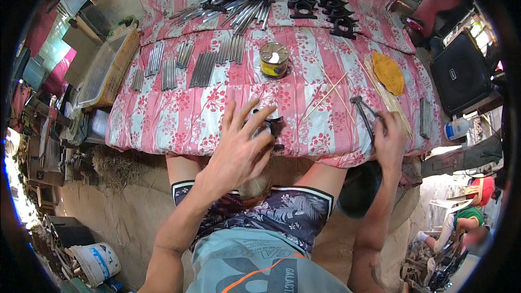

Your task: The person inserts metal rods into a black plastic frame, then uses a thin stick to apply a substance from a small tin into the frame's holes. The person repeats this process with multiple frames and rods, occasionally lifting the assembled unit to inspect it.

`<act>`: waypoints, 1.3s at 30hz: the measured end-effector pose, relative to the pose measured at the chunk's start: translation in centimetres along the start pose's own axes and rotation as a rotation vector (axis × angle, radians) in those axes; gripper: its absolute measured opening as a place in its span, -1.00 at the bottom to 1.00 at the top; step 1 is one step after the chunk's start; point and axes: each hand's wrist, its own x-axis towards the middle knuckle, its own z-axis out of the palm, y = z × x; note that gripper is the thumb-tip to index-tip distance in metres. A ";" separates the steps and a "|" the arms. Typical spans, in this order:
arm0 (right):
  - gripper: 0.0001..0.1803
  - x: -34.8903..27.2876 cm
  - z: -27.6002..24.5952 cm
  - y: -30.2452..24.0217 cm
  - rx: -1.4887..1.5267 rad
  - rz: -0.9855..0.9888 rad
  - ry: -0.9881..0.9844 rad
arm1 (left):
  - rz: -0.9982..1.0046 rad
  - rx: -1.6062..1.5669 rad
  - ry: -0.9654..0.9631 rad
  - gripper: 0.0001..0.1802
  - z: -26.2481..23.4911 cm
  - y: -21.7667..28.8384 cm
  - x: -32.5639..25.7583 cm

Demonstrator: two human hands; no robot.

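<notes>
At the near table edge, left hand (pixel 239 149) raised with fingers spread wide, gripping nothing, hovering just over a small black plastic part (pixel 273 128) that lies on the pink-and-white floral cloth (pixel 179 114). Part is partly hidden behind the fingers; contact cannot be told. Right hand (pixel 389 140) rests at the cloth's near right edge, fingers curled around the handles of a pair of pliers (pixel 362 111), whose head points away from the person. Just right of the pliers, a bundle of thin bamboo sticks (pixel 388 100), a few loose ones (pixel 328 95) fanned out toward the middle. Flat grey bar (pixel 425 118) near the right edge. Orange-yellow cloth pad (pixel 388 72) lies on the stick bundle's far end. Mid-table, an open round tin (pixel 274 60) stands upright. Left of it, several short rows of grey metal rods (pixel 203 68) laid parallel. Farther back, a loose pile of longer rods (pixel 244 13). At the far edge, a line of black ring-shaped plastic parts (pixel 315 2). Left of the table, a clear plastic tray (pixel 106 68) in a woven basket. White bottle (pixel 456 128) off the right side.
</notes>
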 end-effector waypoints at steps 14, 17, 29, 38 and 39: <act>-0.46 4.5 8.5 -15.1 0.565 -0.165 -0.518 | -0.342 -0.573 -0.218 -0.76 9.0 3.4 -10.5; -0.31 5.6 10.0 -16.7 0.497 -0.165 -0.751 | -0.446 -0.645 -0.210 -0.75 11.1 2.6 -11.8; -0.44 2.9 6.3 -20.2 0.561 -0.412 -0.366 | -0.476 -0.686 -0.304 -0.69 18.4 -0.9 -15.4; -0.29 9.8 -7.1 -24.9 0.393 -0.675 0.082 | -0.464 -0.817 -0.336 -0.67 18.6 -0.3 -14.5; -0.29 11.1 -8.5 -25.4 0.353 -0.731 0.174 | -0.469 -0.790 -0.358 -0.66 18.9 -0.4 -14.4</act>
